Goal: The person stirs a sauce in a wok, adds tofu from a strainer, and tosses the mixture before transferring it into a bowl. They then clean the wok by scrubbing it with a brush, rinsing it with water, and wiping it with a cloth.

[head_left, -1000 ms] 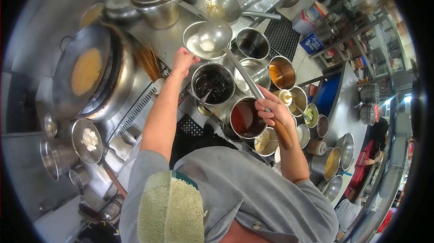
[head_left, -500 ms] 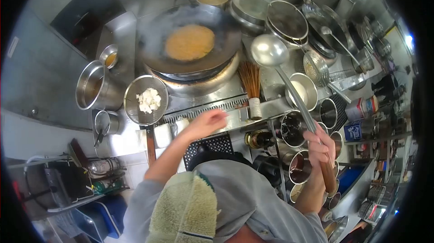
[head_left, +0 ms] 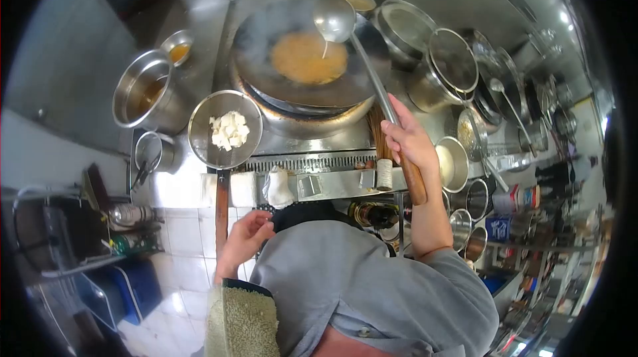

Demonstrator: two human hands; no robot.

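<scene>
My right hand [head_left: 411, 134] is closed around the wooden-ended handle of a long metal ladle [head_left: 334, 18]. The ladle's bowl is tipped over a large dark wok [head_left: 256, 48], and a thin whitish stream falls from it into the orange-brown liquid [head_left: 306, 59] there. Steam rises from the wok. Low in front of my body, my left hand [head_left: 251, 234] is loosely curled, fingers a little apart, with nothing visible in it. Beside it runs the handle of a round mesh strainer [head_left: 199, 132] holding white cubes [head_left: 229, 130], perhaps tofu.
A deep steel pot [head_left: 123, 101] and a small bowl of yellow liquid [head_left: 178, 51] stand left of the wok. A bamboo brush [head_left: 383, 164] is near my right forearm. Several pots, a strainer [head_left: 454, 59] and a skimmer [head_left: 468, 128] crowd the right. Folded white cloths [head_left: 243, 189] lie along the front edge.
My right hand has moved forward and left, bringing the ladle over the wok, where liquid now pours from it. My left hand has drawn back toward my body. The view has shifted slightly.
</scene>
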